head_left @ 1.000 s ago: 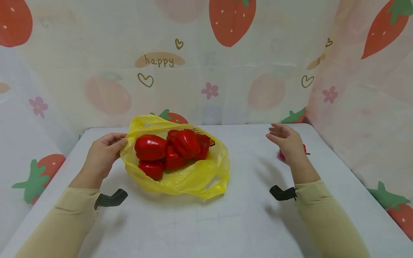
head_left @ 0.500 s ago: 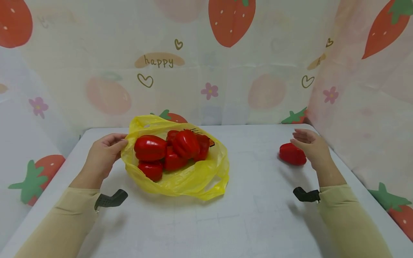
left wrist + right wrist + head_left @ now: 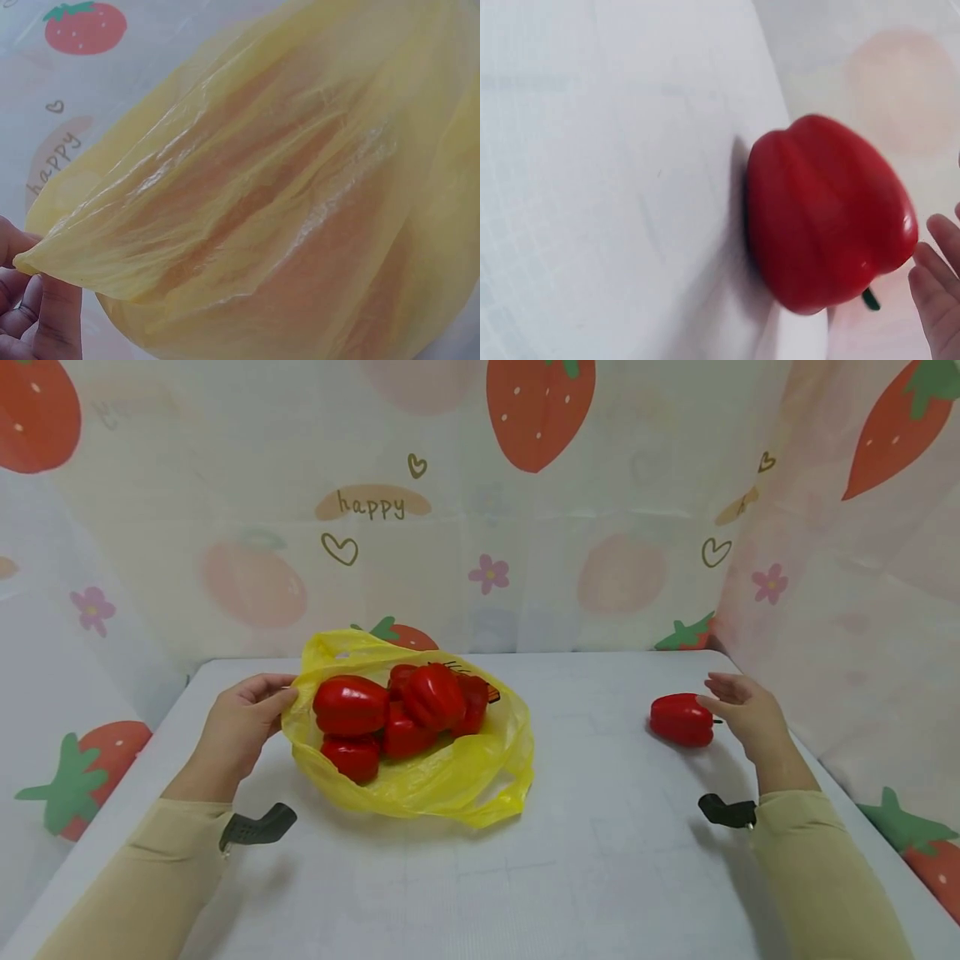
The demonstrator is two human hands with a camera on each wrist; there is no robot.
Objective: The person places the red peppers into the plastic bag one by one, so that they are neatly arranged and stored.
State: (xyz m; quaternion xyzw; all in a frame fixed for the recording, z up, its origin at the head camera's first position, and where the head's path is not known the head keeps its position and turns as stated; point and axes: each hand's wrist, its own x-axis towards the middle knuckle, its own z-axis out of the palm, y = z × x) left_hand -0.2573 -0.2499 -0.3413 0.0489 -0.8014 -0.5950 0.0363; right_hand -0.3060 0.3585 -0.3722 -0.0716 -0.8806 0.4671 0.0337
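My left hand [image 3: 243, 727] pinches the left rim of a yellow plastic bag [image 3: 435, 789] between thumb and fingers; the left wrist view shows the pinched corner of the bag [image 3: 247, 225] up close. Inside the bag lie several red bell peppers [image 3: 350, 704], seen through its wide mouth. On the right of the table, a single red bell pepper [image 3: 681, 720] lies on its side, its dark green stem pointing right. Just beside that stem end is my right hand [image 3: 752, 718], fingers extended and holding nothing. In the right wrist view its fingertips come close to the pepper [image 3: 825, 217].
The white table [image 3: 525, 893] spans the space between both arms. Behind it hangs a strawberry-print curtain [image 3: 525, 527], which also closes off the left and right sides. A black wrist mount [image 3: 258, 824] sticks out from each sleeve.
My right hand has moved right, past the single pepper to its stem end, uncovering the pepper from the head view. My left hand and the bag have stayed in place.
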